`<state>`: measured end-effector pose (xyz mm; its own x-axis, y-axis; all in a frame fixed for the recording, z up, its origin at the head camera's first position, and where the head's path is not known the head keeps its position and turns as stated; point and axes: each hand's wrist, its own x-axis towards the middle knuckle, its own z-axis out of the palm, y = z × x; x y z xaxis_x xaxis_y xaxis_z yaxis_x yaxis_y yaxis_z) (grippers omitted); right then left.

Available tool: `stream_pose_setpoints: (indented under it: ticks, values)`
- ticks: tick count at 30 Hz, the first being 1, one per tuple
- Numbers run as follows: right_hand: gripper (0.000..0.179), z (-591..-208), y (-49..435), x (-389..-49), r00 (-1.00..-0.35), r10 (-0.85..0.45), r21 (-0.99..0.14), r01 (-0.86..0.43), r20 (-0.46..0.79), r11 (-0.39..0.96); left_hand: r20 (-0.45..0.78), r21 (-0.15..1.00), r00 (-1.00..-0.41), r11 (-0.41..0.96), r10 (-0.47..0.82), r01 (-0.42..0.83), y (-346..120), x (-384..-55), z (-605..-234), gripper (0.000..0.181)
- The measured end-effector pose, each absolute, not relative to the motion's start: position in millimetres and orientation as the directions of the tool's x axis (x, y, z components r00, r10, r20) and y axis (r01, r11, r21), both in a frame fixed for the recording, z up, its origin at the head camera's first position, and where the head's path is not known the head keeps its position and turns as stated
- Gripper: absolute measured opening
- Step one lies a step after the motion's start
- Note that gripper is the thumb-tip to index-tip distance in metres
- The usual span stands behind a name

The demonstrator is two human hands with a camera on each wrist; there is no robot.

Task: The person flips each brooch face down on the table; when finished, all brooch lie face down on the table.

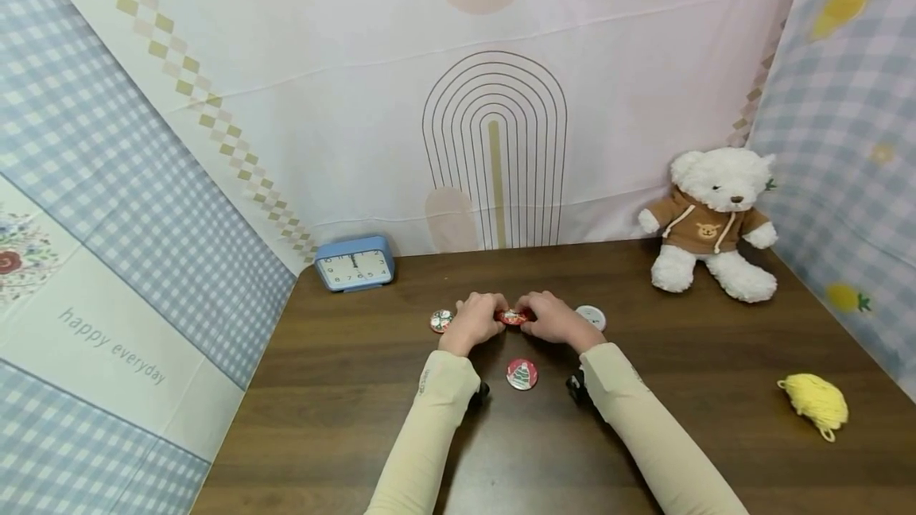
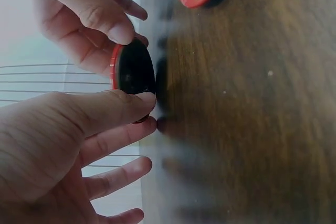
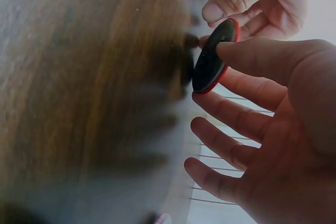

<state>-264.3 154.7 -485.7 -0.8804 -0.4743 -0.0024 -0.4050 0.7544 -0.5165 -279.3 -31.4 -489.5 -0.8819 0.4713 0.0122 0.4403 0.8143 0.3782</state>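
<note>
Between both hands, a round disc [image 1: 512, 317] with a printed red face stands tilted on edge, close over the table. Its smooth black back [image 2: 135, 72] shows in the left wrist view. My left hand [image 1: 475, 320] pinches one side of it, thumb on the back. From the other side my right hand [image 1: 554, 318] grips it; in the right wrist view its thumb lies across the black back [image 3: 207, 69], fingers behind. A red disc with a tree print [image 1: 522, 374] lies nearer me. Beside the left hand is a patterned disc [image 1: 441, 321]; a whitish disc [image 1: 591, 317] is partly hidden by the right hand.
A blue clock [image 1: 355, 264] stands at the table's back left. The white teddy bear [image 1: 716, 221] in a brown hoodie sits at the back right, and yellow yarn [image 1: 816, 404] lies at the right. Patterned cloth [image 1: 372, 141] hangs behind the wooden table [image 1: 336, 427].
</note>
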Motion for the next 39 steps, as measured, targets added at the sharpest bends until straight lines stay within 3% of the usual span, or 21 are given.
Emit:
stream_pose_setpoints:
  ticks: [4, 17, 30, 35, 39]
  values:
    - [0.009, -484, 158, -265, -0.877, -0.480, -0.546, -0.412, 0.021, 0.729, 0.020, 0.394, -0.884, 0.809, 0.467, 0.436, -32, -279, -488, 0.014]
    - [0.011, -484, 157, -267, -0.886, -0.464, -0.570, -0.381, -0.001, 0.728, 0.022, 0.431, -0.885, 0.795, 0.464, 0.427, -36, -280, -486, 0.004]
    - [0.023, -492, 154, -268, -0.906, -0.421, -0.560, -0.367, 0.035, 0.743, 0.021, 0.406, -0.887, 0.807, 0.462, 0.430, -33, -280, -487, 0.017]
    - [0.030, -495, 153, -268, -0.930, -0.368, -0.577, -0.299, -0.003, 0.760, 0.011, 0.382, -0.890, 0.821, 0.455, 0.424, -29, -281, -486, 0.012]
    - [0.030, -496, 154, -268, -0.940, -0.342, -0.582, -0.266, -0.021, 0.768, 0.008, 0.362, -0.893, 0.831, 0.449, 0.421, -25, -281, -486, 0.020]
